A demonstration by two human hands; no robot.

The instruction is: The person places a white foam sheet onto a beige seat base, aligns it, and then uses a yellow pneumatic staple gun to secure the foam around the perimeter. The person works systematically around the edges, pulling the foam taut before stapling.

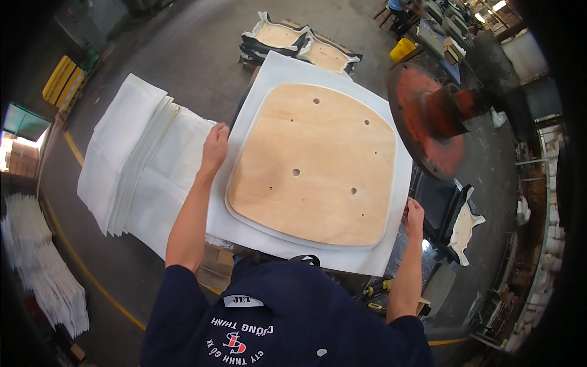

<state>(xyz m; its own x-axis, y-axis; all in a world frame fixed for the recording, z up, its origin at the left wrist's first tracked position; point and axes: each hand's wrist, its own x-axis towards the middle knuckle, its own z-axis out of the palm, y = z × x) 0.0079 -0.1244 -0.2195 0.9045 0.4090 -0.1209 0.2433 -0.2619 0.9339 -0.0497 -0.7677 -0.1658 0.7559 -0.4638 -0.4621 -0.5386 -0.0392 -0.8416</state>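
In front of me lies a light plywood seat panel, rounded at the corners and drilled with several holes. A white pad of nearly the same outline shows as a rim beneath it. Both rest on a larger white sheet. My left hand is closed at the sheet's left edge, fingers curled. Lower down, at the right edge, my right hand is closed on the sheet too; its fingertips are partly hidden. Neither hand touches the plywood.
A fanned stack of white sheets adjoins on the left. A red round metal disc hangs close at the upper right. Covered seats are stacked beyond the table; another covered seat lies right. Tools sit near my right forearm.
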